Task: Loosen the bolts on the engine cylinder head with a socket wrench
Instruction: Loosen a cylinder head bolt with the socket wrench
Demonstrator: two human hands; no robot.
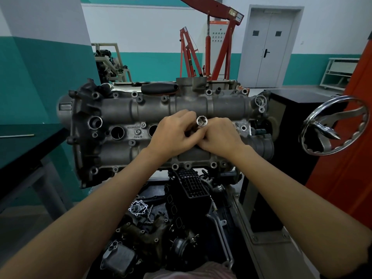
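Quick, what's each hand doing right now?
Left hand: fingers curled around the socket wrench, holding it.
Right hand: also gripping the socket wrench, above the cylinder head.

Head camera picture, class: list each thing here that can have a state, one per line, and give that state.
Socket: held between both hands, open end facing up, not on a bolt.
Left hand: fingers curled round the socket's lower part.
Right hand: fingers curled at the socket.
Cylinder head cover: in place on the engine, round wells open.
Double door: closed.
Handwheel: untouched.
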